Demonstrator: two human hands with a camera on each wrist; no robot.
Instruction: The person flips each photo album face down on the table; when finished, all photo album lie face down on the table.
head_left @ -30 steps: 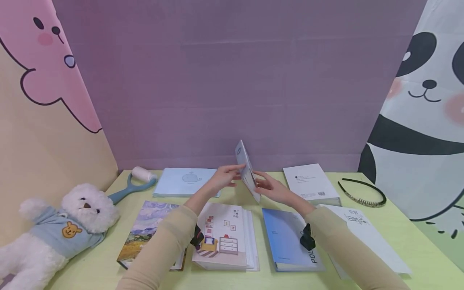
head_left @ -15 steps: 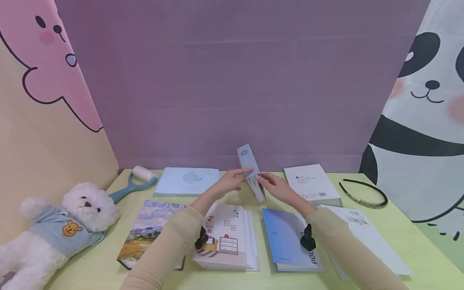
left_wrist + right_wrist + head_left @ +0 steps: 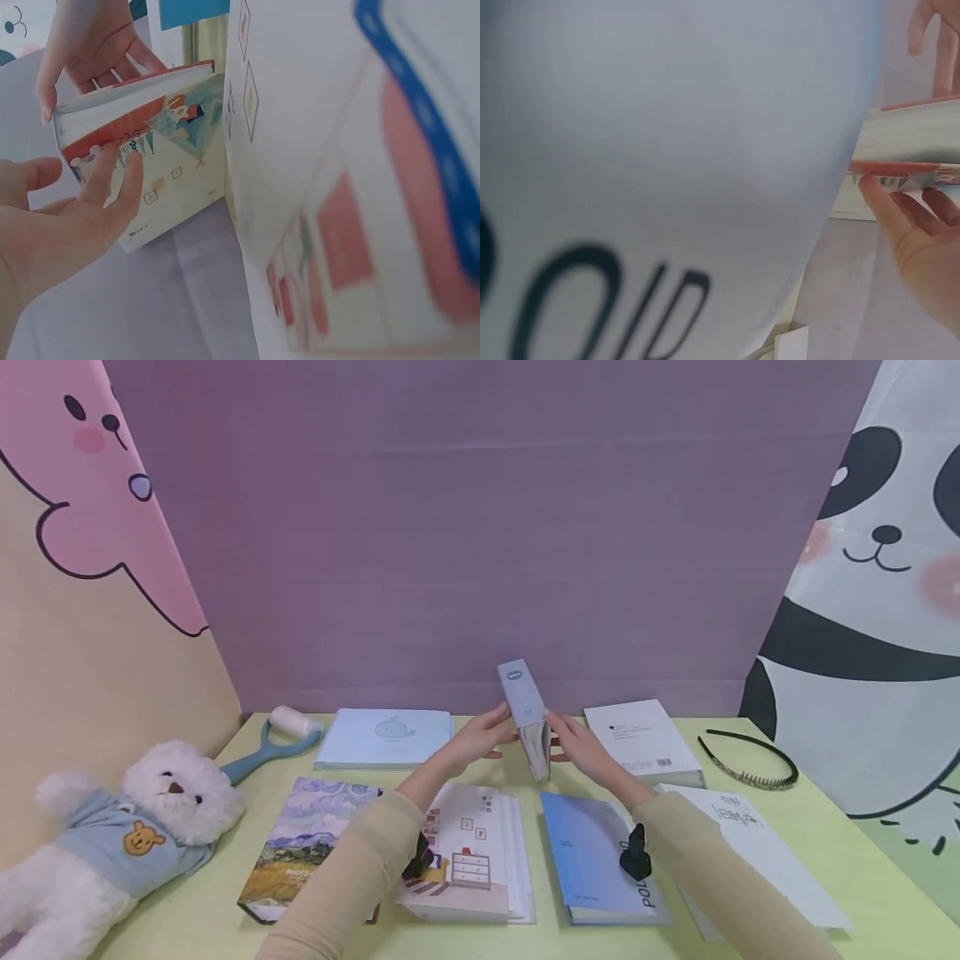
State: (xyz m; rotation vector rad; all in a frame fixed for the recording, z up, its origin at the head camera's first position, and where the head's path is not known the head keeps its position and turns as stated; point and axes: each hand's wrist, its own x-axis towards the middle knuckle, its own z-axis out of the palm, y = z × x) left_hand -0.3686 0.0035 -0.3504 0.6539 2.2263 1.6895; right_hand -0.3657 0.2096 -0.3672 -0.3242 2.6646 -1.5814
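Observation:
A thick photo album (image 3: 522, 697) stands on end at the back middle of the table, leaning a little, with its pale blue spine upward and its page edges showing below. My left hand (image 3: 477, 737) is at its left side. In the left wrist view, straight fingers (image 3: 112, 180) lie against the illustrated cover (image 3: 176, 180), the thumb apart from it. My right hand (image 3: 583, 747) is at the other side; in the right wrist view its fingertips (image 3: 870, 185) touch the red-edged cover (image 3: 900, 166), loosely spread.
Before the hands lie a landscape-print album (image 3: 315, 835), a white illustrated album (image 3: 468, 852), a blue album (image 3: 596, 860) and a white book (image 3: 757, 852). Behind are a whale-print album (image 3: 386, 735), another white book (image 3: 641, 735), a headband (image 3: 750, 768), a lint roller (image 3: 292, 727) and a plush bear (image 3: 150, 827).
The album has turned so its spine and page edges face the camera, and it has shifted slightly right. The left hand has moved right and down from its upper part to its side.

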